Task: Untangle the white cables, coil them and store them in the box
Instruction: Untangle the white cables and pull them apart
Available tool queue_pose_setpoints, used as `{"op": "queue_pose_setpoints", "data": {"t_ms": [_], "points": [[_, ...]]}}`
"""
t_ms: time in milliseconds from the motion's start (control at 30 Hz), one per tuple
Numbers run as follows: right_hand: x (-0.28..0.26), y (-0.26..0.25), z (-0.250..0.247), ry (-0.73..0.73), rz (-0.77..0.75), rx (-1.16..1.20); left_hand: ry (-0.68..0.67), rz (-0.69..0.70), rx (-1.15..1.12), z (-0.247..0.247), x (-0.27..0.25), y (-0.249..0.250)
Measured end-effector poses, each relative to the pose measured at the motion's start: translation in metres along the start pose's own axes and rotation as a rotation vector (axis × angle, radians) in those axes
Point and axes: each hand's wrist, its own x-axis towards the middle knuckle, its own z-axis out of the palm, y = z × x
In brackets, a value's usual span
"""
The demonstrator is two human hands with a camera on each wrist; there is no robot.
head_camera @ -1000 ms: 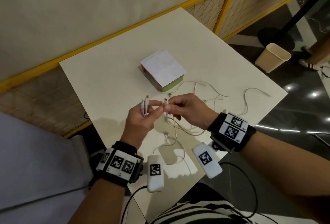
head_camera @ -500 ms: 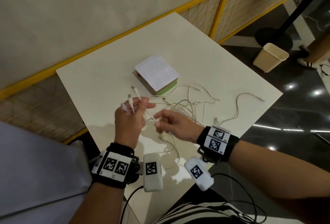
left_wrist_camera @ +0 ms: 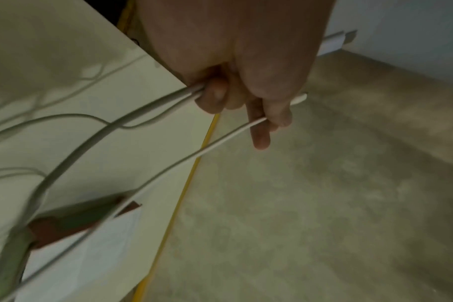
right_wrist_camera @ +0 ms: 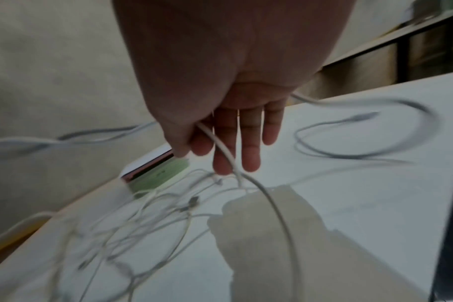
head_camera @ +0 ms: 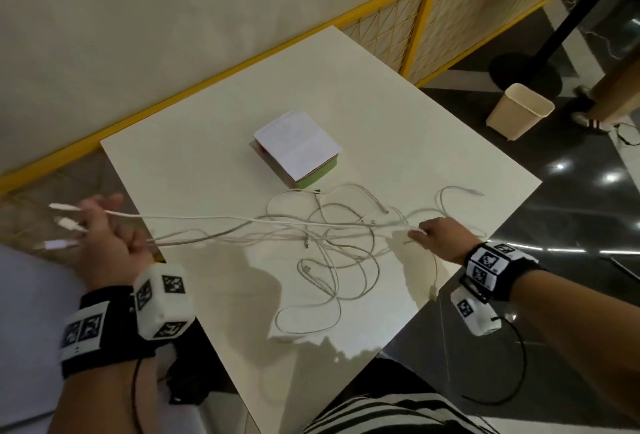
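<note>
Several white cables (head_camera: 322,246) lie tangled on the white table (head_camera: 214,170), stretched taut between my hands. My left hand (head_camera: 100,236) is off the table's left edge and grips three cable ends, their plugs (head_camera: 64,224) sticking out past the fingers; the left wrist view shows its fingers (left_wrist_camera: 215,96) curled round the cables (left_wrist_camera: 142,114). At the right edge, my right hand (head_camera: 436,236) pinches one cable (right_wrist_camera: 220,147) between thumb and fingers. The box (head_camera: 298,148), closed under a white lid, with green and red sides, sits mid-table behind the tangle.
A yellow-framed mesh barrier (head_camera: 426,14) runs behind the table. A beige bin (head_camera: 519,109) stands on the dark floor at right, near a black table base (head_camera: 523,70). One cable end (head_camera: 433,290) hangs over the table's near right edge.
My hands have pulled far apart: the left went left past the table edge with the plug ends, the right slid right along a cable. The cables now stretch taut across the table.
</note>
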Motion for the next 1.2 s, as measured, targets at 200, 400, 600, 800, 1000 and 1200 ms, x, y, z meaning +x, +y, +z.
{"op": "queue_pose_setpoints", "data": {"t_ms": [200,400,600,800,1000,1200], "points": [[0.004,0.017,-0.025,0.033,0.063,0.565,0.108,-0.005,0.028,-0.029,0.004,-0.015],[0.01,0.021,-0.047,0.214,0.084,0.531,0.143,-0.029,0.027,-0.056,0.004,-0.031],[0.021,0.03,-0.051,0.402,0.062,0.37,0.202,-0.116,0.07,-0.061,-0.014,-0.04],[0.04,0.034,-0.064,0.517,0.143,0.383,0.367,-0.113,0.059,-0.078,-0.005,-0.044],[0.057,0.05,-0.081,0.567,0.281,0.844,0.413,-0.183,0.173,-0.106,0.012,-0.03],[0.054,0.051,-0.083,0.417,0.201,0.332,0.372,-0.165,0.243,-0.102,0.002,-0.048]]}}
